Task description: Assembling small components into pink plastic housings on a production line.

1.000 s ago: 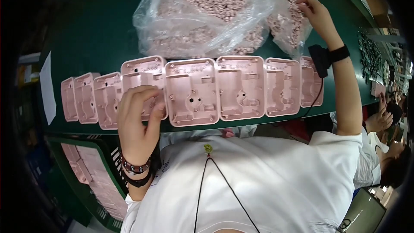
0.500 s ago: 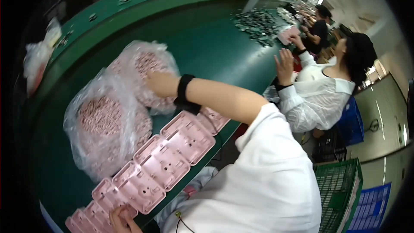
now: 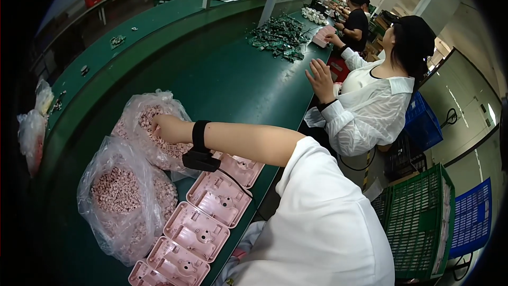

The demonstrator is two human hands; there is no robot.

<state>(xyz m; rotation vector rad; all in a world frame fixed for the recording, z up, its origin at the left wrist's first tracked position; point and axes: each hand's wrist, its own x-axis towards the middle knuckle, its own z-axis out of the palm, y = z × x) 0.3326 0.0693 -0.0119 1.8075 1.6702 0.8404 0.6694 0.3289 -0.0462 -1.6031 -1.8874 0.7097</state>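
My right hand (image 3: pixel 170 128) reaches into the farther of two clear plastic bags, among small pink plastic parts (image 3: pixel 150 116). Its fingertips are buried or turned away, so their grip does not show. A black band with a boxy module (image 3: pixel 201 160) and a cable sits on that wrist. The nearer bag (image 3: pixel 95 217) stands open too, full of similar pink parts (image 3: pixel 116 189). Below my forearm runs a row of pink plastic housings (image 3: pixel 203 237), hollow side up, side by side along the bench edge. My left hand is out of the picture.
The green bench (image 3: pixel 227 82) stretches away to a heap of green circuit boards (image 3: pixel 280 36). A co-worker in a white jacket (image 3: pixel 365 106) sits at my right, one hand at a pink housing (image 3: pixel 323 37). Green (image 3: pixel 418 222) and blue crates (image 3: pixel 471 217) stand at the right.
The view has shifted, and most things sit lower and further left in it. My left hand, earlier at a near housing, has left the picture. My right hand stays in the farther bag.
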